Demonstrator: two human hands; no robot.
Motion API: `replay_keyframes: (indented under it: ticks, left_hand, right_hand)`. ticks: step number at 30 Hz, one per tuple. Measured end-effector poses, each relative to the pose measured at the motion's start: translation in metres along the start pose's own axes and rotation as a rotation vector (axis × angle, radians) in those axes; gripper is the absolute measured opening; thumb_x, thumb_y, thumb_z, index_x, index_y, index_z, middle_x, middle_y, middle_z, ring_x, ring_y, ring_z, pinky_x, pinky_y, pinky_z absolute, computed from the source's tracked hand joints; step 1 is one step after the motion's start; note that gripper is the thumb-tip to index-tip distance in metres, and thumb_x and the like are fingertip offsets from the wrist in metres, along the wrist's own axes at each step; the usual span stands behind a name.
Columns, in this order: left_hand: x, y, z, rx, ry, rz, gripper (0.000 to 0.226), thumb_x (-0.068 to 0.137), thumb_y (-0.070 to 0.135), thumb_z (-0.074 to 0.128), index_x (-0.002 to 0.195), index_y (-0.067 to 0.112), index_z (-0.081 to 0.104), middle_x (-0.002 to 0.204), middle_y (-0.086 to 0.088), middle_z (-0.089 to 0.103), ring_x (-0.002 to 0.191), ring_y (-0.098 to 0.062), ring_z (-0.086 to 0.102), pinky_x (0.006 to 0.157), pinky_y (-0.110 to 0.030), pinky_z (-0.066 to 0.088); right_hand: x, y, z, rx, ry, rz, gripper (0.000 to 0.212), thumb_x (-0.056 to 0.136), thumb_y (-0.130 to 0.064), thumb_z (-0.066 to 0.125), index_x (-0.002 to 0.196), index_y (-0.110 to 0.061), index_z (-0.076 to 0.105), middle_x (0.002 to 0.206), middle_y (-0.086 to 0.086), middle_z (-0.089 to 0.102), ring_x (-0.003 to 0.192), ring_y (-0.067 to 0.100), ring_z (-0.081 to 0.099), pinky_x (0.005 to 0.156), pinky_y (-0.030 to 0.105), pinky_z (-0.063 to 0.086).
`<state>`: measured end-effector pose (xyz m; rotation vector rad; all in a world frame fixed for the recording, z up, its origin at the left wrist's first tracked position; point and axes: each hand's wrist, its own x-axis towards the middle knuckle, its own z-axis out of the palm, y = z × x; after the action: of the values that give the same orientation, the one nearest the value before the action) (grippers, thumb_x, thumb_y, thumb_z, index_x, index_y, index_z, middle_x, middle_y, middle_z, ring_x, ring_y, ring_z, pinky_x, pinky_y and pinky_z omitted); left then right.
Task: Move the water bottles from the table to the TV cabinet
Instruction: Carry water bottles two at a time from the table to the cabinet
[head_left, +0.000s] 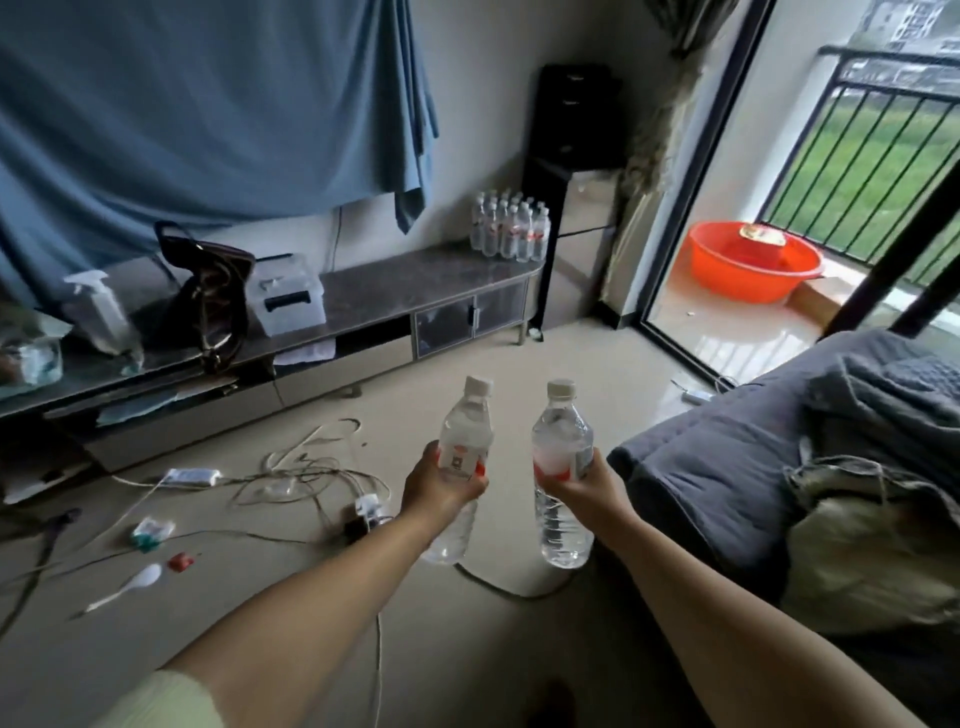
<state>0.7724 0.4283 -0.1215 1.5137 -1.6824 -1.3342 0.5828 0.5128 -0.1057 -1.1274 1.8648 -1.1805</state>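
Note:
My left hand (439, 486) grips a clear water bottle (464, 436) with a white cap and a red-and-white label, held upright over the floor. My right hand (582, 483) grips a second clear water bottle (561, 436) of the same kind, a little to the right. Both are held out in front of me, well short of the TV cabinet (415, 275). On the cabinet's right end stands a cluster of several more water bottles (510, 226). The table is not in view.
On the cabinet sit a spray bottle (98, 306), a dark handbag (205, 301) and a clear plastic box (285, 296). Cables and a power strip (192, 476) litter the floor at left. A grey-covered bed (779, 452) is at right; an orange basin (753, 260) sits on the balcony.

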Motion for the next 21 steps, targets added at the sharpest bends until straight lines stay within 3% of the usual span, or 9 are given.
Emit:
replay_keyframes:
  ticks: [4, 7, 11, 21]
  left_hand:
    - [0.046, 0.023, 0.035, 0.013, -0.012, 0.018, 0.051, 0.059, 0.04, 0.075, 0.106, 0.031, 0.056, 0.096, 0.009, 0.068, 0.087, -0.011, 0.064, 0.071, -0.023, 0.048]
    - [0.084, 0.043, 0.06, 0.012, -0.023, 0.013, 0.051, 0.062, 0.038, 0.076, 0.108, 0.029, 0.055, 0.096, 0.008, 0.067, 0.088, -0.013, 0.063, 0.071, -0.024, 0.045]
    - [0.137, 0.076, 0.09, 0.013, 0.013, 0.001, 0.05, 0.064, 0.037, 0.076, 0.108, 0.029, 0.054, 0.096, 0.008, 0.066, 0.088, -0.016, 0.063, 0.072, -0.025, 0.045]
    - [0.242, 0.106, 0.122, 0.004, 0.061, -0.076, 0.047, 0.065, 0.038, 0.074, 0.105, 0.028, 0.052, 0.093, 0.008, 0.064, 0.085, -0.016, 0.061, 0.068, -0.025, 0.043]
  right_hand:
    - [0.047, 0.011, -0.031, -0.037, 0.034, 0.038, 0.024, 0.076, -0.028, 0.08, 0.094, -0.024, 0.066, 0.08, -0.005, 0.073, 0.073, 0.005, 0.068, 0.066, 0.018, 0.052]
    - [0.093, 0.02, -0.054, -0.073, 0.041, 0.024, 0.019, 0.075, -0.026, 0.08, 0.087, -0.024, 0.065, 0.075, -0.005, 0.072, 0.068, 0.003, 0.067, 0.062, 0.017, 0.05]
    - [0.161, 0.025, -0.084, -0.139, 0.0, 0.064, 0.035, 0.074, -0.034, 0.079, 0.102, -0.018, 0.065, 0.09, 0.003, 0.073, 0.086, 0.022, 0.069, 0.082, 0.038, 0.055]
    - [0.278, 0.037, -0.105, -0.162, 0.003, 0.097, 0.031, 0.073, -0.038, 0.079, 0.097, -0.021, 0.067, 0.086, -0.002, 0.073, 0.082, 0.016, 0.068, 0.077, 0.033, 0.053]
